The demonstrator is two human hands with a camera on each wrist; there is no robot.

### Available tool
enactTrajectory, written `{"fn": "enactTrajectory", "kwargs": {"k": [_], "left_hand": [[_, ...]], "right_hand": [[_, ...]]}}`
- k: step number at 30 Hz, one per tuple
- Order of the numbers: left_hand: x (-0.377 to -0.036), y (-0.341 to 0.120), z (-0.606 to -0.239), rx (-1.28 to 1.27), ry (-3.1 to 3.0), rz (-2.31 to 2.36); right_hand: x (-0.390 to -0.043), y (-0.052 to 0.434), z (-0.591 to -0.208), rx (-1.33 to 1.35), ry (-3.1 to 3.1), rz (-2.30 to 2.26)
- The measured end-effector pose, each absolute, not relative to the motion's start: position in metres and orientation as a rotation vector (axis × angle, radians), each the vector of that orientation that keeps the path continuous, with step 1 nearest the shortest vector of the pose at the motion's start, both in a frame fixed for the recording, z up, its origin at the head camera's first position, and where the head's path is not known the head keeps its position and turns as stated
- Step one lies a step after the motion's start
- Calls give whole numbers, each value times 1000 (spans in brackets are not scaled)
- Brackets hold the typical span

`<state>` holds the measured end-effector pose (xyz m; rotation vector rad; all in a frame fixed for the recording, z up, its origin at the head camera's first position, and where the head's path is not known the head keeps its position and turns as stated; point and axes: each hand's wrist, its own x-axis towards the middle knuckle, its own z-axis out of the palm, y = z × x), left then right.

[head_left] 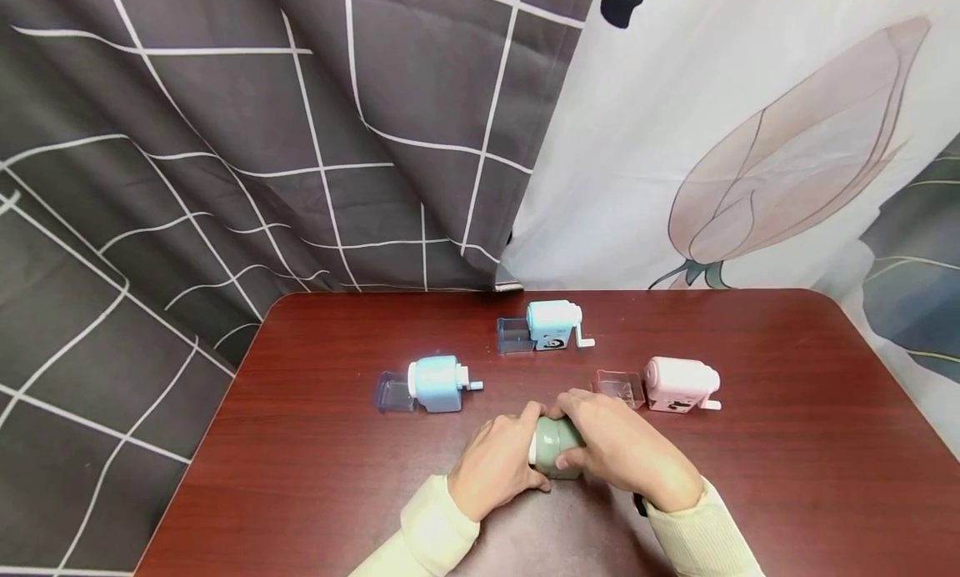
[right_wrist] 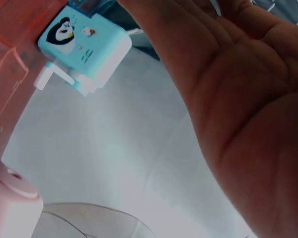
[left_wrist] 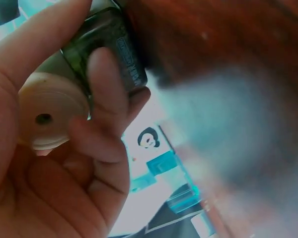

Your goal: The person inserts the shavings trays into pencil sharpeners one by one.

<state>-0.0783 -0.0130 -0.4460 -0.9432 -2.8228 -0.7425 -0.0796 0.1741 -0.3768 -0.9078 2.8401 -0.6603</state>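
Observation:
A green pencil sharpener (head_left: pixel 555 444) is between both hands near the front middle of the table. My left hand (head_left: pixel 497 462) grips its left end, fingers curled round the pale face. In the left wrist view that round white face (left_wrist: pixel 54 111) shows a pencil hole, and a dark see-through drawer (left_wrist: pixel 116 49) sits beside the fingers. From the other side my right hand (head_left: pixel 618 444) holds the green body, thumb in front and fingers behind. The right wrist view shows the palm (right_wrist: pixel 253 99), but the sharpener itself is hidden there.
Behind the hands stand a light blue sharpener (head_left: pixel 437 383), a turquoise sharpener (head_left: pixel 551 323) with a panda picture, and a pink sharpener (head_left: pixel 678 383). Each has a clear drawer extending leftward and a crank on the right. Curtains (head_left: pixel 420 143) hang behind the red-brown table (head_left: pixel 315 477).

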Motion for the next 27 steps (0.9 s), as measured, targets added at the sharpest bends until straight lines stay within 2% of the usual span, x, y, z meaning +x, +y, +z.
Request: {"fn": "enactTrajectory", "kwargs": {"k": [9,16,27], "left_hand": [[-82,-27,-435,-931,-2973,-728],[-97,-41,-414,-886,-2937,-726],[-126,-16,-383,-821,-2849,-809]], "right_hand": [[-76,177,-375,-814,2787,-753],[-77,201,-361,-758,2892,-758],[-85,251,-362,-587,3110,-674]]}}
